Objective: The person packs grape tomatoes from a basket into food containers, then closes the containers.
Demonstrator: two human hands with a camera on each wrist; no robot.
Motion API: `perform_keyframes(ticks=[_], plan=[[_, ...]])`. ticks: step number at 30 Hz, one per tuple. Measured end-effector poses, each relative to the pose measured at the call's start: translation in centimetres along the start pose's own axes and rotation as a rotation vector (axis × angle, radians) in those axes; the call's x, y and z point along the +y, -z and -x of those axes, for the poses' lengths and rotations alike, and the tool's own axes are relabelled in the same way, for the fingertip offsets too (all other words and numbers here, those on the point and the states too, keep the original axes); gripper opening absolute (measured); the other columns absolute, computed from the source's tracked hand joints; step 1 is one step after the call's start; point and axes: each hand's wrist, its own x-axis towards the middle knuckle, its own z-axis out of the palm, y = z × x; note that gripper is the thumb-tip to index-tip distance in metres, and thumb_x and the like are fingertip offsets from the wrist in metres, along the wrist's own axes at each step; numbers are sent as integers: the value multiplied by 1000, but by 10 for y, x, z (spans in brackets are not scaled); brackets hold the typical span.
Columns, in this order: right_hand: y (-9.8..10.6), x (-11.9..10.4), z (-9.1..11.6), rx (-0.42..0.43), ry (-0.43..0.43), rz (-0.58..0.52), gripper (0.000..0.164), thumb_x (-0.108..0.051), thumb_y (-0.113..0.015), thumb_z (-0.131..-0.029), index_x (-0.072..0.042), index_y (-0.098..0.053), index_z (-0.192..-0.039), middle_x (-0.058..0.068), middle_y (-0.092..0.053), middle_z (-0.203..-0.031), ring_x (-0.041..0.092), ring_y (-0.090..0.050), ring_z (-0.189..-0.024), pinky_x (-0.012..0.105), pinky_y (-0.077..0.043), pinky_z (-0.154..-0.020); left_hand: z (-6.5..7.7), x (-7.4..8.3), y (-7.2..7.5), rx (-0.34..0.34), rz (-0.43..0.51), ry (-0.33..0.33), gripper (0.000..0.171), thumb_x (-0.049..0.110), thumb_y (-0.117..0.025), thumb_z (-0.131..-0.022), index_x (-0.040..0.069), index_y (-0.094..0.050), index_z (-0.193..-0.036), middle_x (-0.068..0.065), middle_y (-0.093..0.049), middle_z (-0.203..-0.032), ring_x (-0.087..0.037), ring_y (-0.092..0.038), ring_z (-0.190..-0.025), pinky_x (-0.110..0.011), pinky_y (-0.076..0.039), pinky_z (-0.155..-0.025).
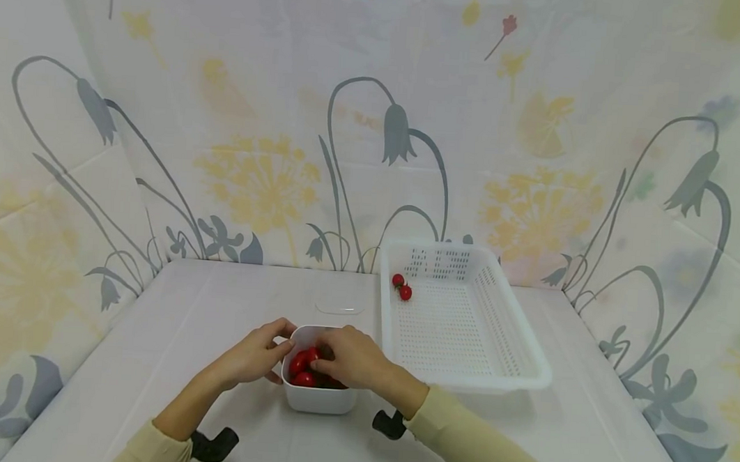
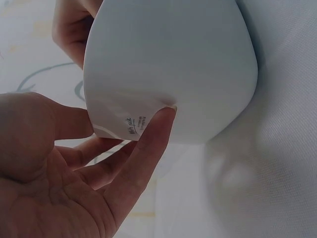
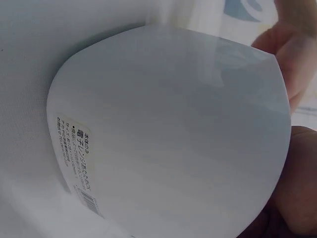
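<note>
A white, rounded-square container (image 1: pixel 318 400) stands on the table with several red cherry tomatoes (image 1: pixel 300 362) inside. My left hand (image 1: pixel 253 354) grips its left side, thumb at the rim and fingers along the outer wall; the left wrist view shows a fingertip pressed against the container's wall (image 2: pixel 183 59). From the right, my right hand (image 1: pixel 356 358) reaches over the rim into the container, its thumb down among the tomatoes. Its fingertips are hidden, so I cannot tell whether they hold a tomato. The right wrist view shows a printed label (image 3: pixel 79 163) on the container's wall.
A white perforated plastic basket (image 1: pixel 528 337) stands to the right, behind my right forearm. Two cherry tomatoes (image 1: pixel 406 292) lie at its far left corner. Behind the container, a clear thin-edged piece (image 1: pixel 339 312) lies on the white tabletop (image 1: pixel 235 294). A flower-patterned curtain (image 1: pixel 359 188) surrounds the table.
</note>
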Motion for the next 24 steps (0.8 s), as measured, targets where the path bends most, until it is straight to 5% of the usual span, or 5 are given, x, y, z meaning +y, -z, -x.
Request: perform_keyframes(ticks=[8,24], plan=[[6,1,1,-54,35,-9,33,-19,-79,-92,-10,-71,-122,-3,-74,-101,6,-61,-85,17,-53,-75,0,-2,-1,0,-3,9,24,9,-53,-105,0,-54,-127,-23,-57,-130,-26,-64,-95,-40,-65,-64],[66,13,24,-44,65,-122,29,-13,-71,-94,3,-69,-118,16,-72,-111,30,-68,-101,30,-60,-80,-1,1,-1,10,-15,12,24,8,-54,-105,-1,-55,-127,-22,-59,-128,-29,-66,-101,-40,-64,-62]])
